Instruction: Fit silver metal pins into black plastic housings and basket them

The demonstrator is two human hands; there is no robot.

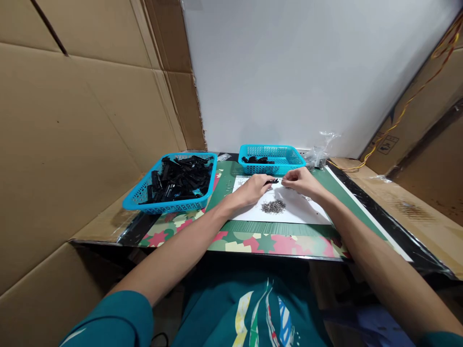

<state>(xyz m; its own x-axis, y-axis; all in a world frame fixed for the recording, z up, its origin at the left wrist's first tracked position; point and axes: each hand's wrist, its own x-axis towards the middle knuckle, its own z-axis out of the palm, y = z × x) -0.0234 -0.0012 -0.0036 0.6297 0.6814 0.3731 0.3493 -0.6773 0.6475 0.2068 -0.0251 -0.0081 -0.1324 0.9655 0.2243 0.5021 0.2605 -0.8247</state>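
Note:
My left hand [255,188] is closed on a small black part [272,181] above the white sheet [246,216]. Just to its right, my right hand [299,181] is pinched, its fingertips close to the end of that part; a thin, pale sliver shows at them, too small to name. Below both hands, a pile of small metal pieces [274,206] lies on the sheet. A large blue basket [170,207] at the left is heaped with black parts [181,178]. Behind my hands, a smaller blue basket [273,169] holds some black parts at its left side.
Clear plastic bags [318,155] lie beside the smaller basket. A green mat [224,185] covers much of the table. Cardboard [90,96] stands at the left, a white panel [282,72] behind, and a yellow cord [392,127] hangs at the right.

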